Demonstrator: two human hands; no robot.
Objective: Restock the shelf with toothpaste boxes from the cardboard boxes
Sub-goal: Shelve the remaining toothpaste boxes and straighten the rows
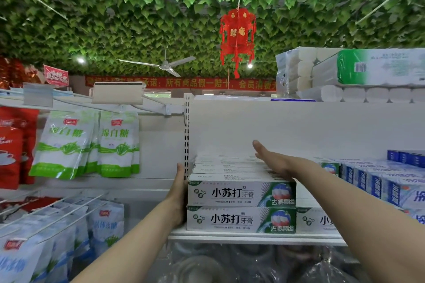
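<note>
Toothpaste boxes (241, 194) sit stacked two-high on shelf (253, 236); we're at the squaring-up step.
L hand (179, 193) lies flat against the stack's left end, R hand (272, 160) flat on top, fingers straight, nothing gripped. Next move prob needs an even push to align, then more stock (cardboard boxes not in view).

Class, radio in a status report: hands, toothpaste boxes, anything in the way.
Left hand flat against left end of toothpaste boxes. Right hand flat on top. Stack two high on shelf. No obstruction seen.
</note>
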